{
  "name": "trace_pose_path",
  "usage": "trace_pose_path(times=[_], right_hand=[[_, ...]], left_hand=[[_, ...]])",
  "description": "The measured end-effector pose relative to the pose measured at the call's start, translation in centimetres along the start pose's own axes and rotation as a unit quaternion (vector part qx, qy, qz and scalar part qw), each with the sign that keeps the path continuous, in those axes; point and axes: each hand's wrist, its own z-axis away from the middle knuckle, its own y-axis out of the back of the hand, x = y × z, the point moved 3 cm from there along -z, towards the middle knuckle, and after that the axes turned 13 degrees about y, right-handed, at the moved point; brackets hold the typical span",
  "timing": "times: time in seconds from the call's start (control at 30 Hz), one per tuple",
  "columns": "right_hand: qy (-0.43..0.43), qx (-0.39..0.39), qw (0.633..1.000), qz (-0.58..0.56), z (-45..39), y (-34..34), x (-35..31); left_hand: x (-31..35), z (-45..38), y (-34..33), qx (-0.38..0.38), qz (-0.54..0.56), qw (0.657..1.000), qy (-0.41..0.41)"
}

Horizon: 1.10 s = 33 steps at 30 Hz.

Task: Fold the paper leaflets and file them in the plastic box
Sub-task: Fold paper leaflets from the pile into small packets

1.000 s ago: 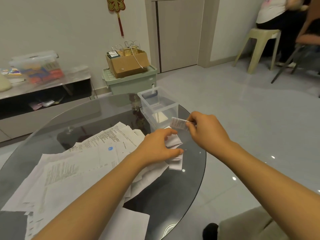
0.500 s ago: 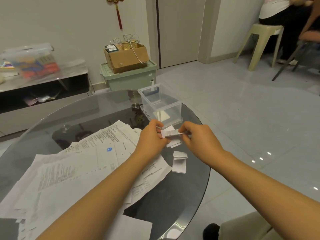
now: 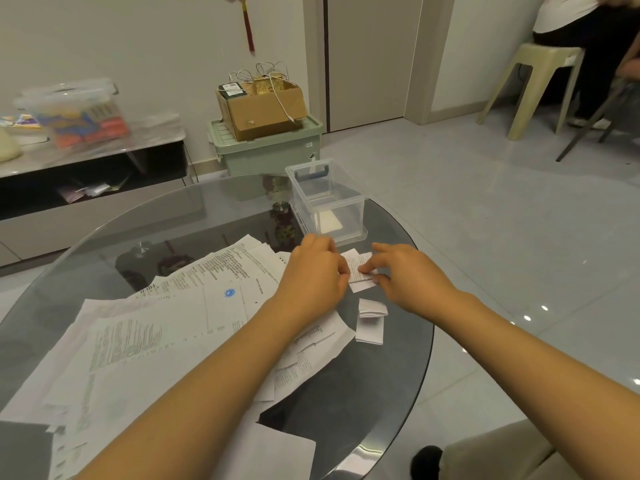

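a small white printed paper leaflet [image 3: 360,270] lies on the round dark glass table [image 3: 391,358], just in front of the clear plastic box [image 3: 327,199], and both hands meet on it. the left hand [image 3: 317,275] has its fingers curled onto the leaflet's left edge, pinching it. the right hand [image 3: 408,275] reaches in from the other side, its forefinger stretched flat across the leaflet's middle and its thumb tucked against the lower edge, so the paper is held between them. whether the leaflet is pressed flat on the glass or lifted a little off it cannot be told.

the clear plastic box stands open-topped near the far rim of the table, just beyond the hands, with a pale slip lying on its floor. nearer than the leaflet, to the box's near side, a small folded white paper piece [image 3: 371,320] lies alone on bare glass. left of the box and the hands spreads a loose heap of white printed sheets [image 3: 166,323], running to the table's left and near edges; the left forearm crosses over it.

right of the box the table's curved rim is close, and bare dark glass shows between the folded piece and that rim. beyond the box, on the pale tiled floor [image 3: 485,220], a green lidded storage bin [image 3: 270,147] carries a brown cardboard carton [image 3: 259,105].
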Motion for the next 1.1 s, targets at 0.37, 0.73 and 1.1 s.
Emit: trace_pose_path(times=[0.37, 0.73, 1.1], right_hand=[[0.018, -0.118, 0.986, -0.118, 1.6, 1.1, -1.5], [-0.070, 0.080, 0.979, -0.175, 0.4, 2.3, -1.3], [0.071, -0.003, 0.997, 0.031, -0.8, -1.3, -1.2]], left_hand=[[-0.2, 0.2, 0.8, -0.113, 0.035, 0.993, -0.030], [-1.0, 0.1, 0.8, -0.138, 0.066, 0.988, 0.002], [-1.0, -0.2, -0.2, -0.117, 0.161, 0.979, 0.035]])
